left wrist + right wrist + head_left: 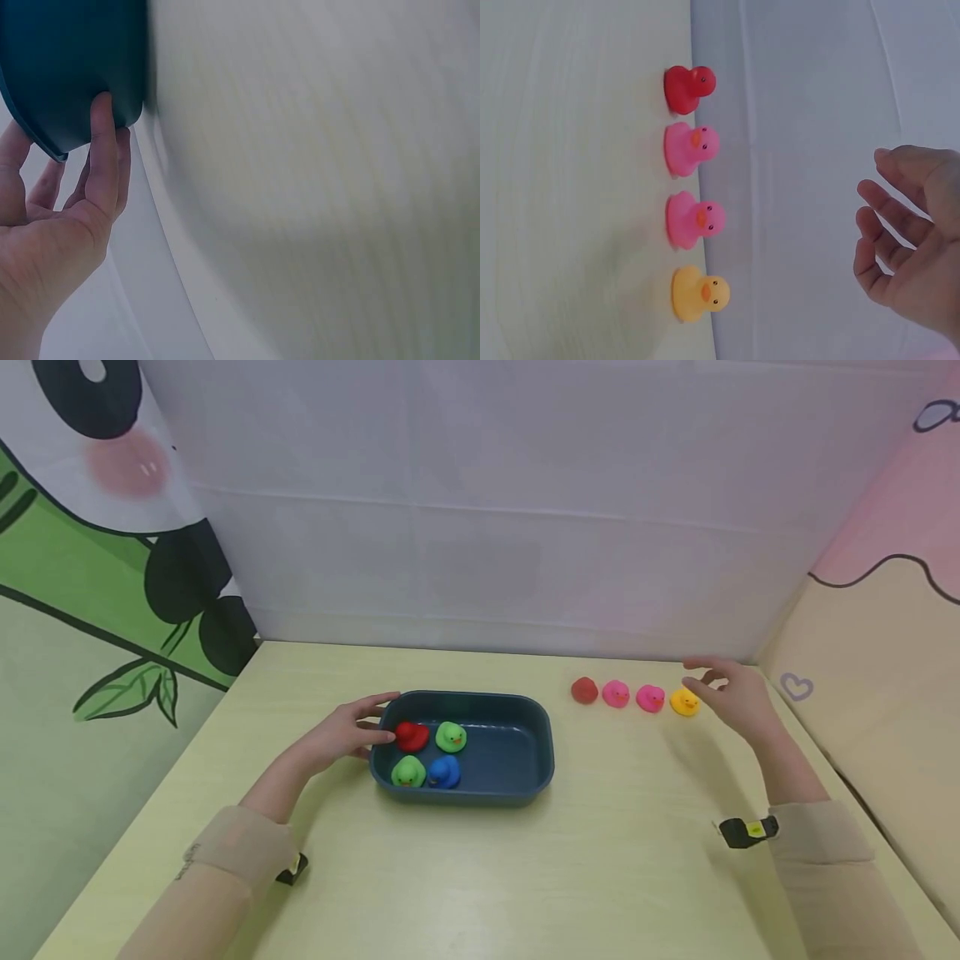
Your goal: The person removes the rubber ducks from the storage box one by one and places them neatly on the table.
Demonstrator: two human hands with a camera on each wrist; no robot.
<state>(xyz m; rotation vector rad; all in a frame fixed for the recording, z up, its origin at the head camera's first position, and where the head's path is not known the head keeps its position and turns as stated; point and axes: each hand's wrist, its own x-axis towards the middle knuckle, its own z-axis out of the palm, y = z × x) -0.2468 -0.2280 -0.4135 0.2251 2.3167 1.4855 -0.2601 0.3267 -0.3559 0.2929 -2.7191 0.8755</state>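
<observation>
My left hand (352,727) is at the left end of a dark blue-green tray (517,798). Its thumb lies over the rim and other fingers touch the outer wall (75,67), so the hand holds that end. Inside, at the left, sit a red duck (412,737), a light green duck (451,737), another green duck (408,772) and a blue duck (444,772). Above the table's far right, my right hand (733,697) hovers beside a yellow duck (684,702), fingers loosely bent with nothing between them. The right wrist view shows a gap between this hand (922,232) and the yellow duck (700,293).
Left of the yellow duck, a row along the back edge holds a pink duck (650,698), a second pink duck (616,694) and a red duck (584,690). A white cloth wall (480,568) rises behind the table (480,868); printed panels flank both sides.
</observation>
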